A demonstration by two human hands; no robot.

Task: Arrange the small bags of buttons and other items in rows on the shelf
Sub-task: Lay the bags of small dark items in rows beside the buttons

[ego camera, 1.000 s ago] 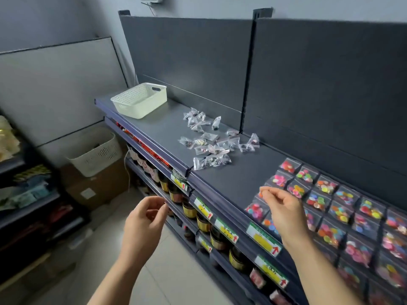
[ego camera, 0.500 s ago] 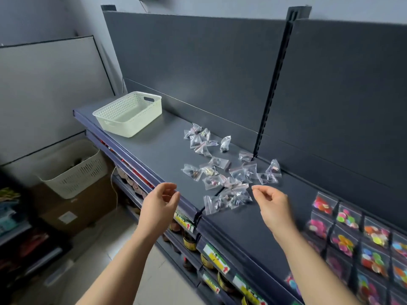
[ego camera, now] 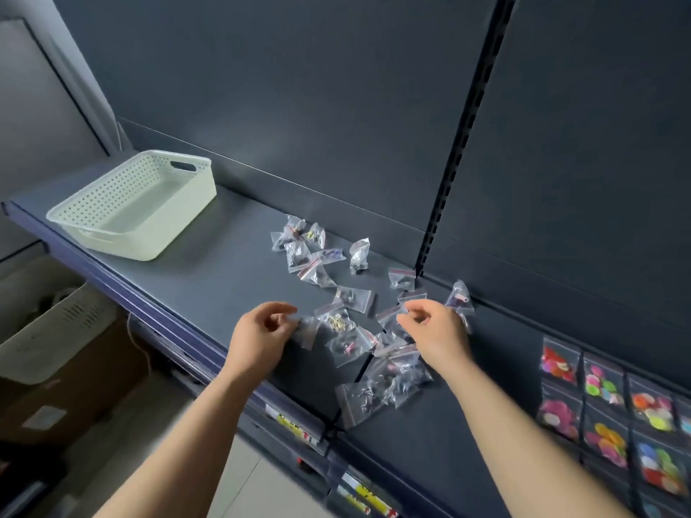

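Several small clear zip bags [ego camera: 357,293] lie scattered in a loose heap on the dark shelf [ego camera: 209,286], across the joint between two shelf boards. My left hand [ego camera: 258,338] is at the heap's left edge and pinches the corner of one clear bag [ego camera: 307,332]. At the heap's right side, my right hand [ego camera: 435,332] has curled fingertips pinching another clear bag with a red strip [ego camera: 389,318]. At the far right, bags of coloured buttons [ego camera: 605,439] lie flat in neat rows.
A white perforated basket [ego camera: 93,203] stands at the shelf's left end. The dark back panel with a slotted upright [ego camera: 452,173] rises behind the heap. Price labels [ego camera: 295,429] line the front edge. Below left are another white basket [ego camera: 56,330] and a cardboard box [ego camera: 74,398].
The view has swung left from the button rows to the loose heap. Both hands have moved forward onto the heap, and each has taken a bag between its fingertips.
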